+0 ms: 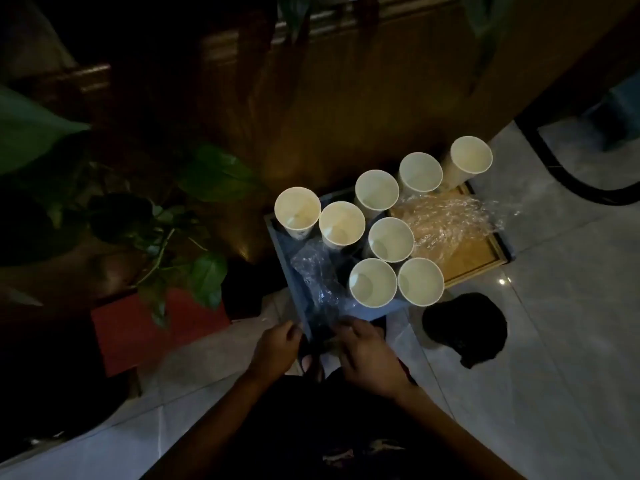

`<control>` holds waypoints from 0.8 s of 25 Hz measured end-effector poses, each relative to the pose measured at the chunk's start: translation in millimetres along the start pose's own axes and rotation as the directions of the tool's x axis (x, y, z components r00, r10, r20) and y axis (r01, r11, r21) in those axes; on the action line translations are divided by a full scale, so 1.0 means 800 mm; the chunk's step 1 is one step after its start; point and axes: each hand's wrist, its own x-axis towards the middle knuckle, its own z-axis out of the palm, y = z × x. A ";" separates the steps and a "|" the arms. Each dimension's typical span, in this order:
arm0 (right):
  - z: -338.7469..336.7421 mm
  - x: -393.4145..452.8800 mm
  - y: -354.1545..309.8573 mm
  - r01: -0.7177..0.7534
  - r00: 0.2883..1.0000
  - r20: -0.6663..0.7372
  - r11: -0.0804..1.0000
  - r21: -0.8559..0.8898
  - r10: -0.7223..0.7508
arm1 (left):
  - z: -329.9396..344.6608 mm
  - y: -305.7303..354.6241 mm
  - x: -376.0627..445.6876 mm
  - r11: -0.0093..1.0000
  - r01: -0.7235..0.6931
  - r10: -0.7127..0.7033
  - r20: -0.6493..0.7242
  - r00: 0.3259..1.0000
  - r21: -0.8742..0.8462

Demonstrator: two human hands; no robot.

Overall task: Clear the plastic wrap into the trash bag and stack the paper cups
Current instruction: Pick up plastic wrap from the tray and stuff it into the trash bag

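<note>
Several white paper cups (pixel 372 283) stand upright and apart, most on a blue tray (pixel 282 251) and the farthest ones (pixel 471 159) beside a wooden tray (pixel 485 252). One crumpled sheet of clear plastic wrap (pixel 317 278) lies on the blue tray's left side and runs down to its near edge. A second sheet of plastic wrap (pixel 450 216) covers the wooden tray and spills onto the floor. My left hand (pixel 277 351) and my right hand (pixel 370 355) meet at the near end of the first sheet, fingers curled on it. A black trash bag (pixel 465 329) lies crumpled on the floor to the right.
The light is dim. A potted plant (pixel 204 216) with large leaves stands close on the left, next to a red box (pixel 138 327). A wooden cabinet (pixel 346 109) rises behind the trays. Pale floor tiles (pixel 571 306) spread to the right.
</note>
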 end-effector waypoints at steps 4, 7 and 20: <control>0.013 0.043 -0.032 0.021 0.991 0.130 0.997 -0.081 -0.010 | -0.019 -0.007 -0.007 0.996 -0.042 0.045 -0.039 0.998 0.079; 0.026 0.059 -0.028 -0.104 0.975 0.181 0.986 -0.131 0.127 | -0.033 0.001 -0.004 0.971 -0.121 0.145 -0.106 0.984 0.205; 0.045 0.057 -0.003 -0.114 0.879 0.437 0.974 -0.194 0.190 | -0.048 0.098 0.043 0.354 -0.638 0.598 0.359 0.717 0.684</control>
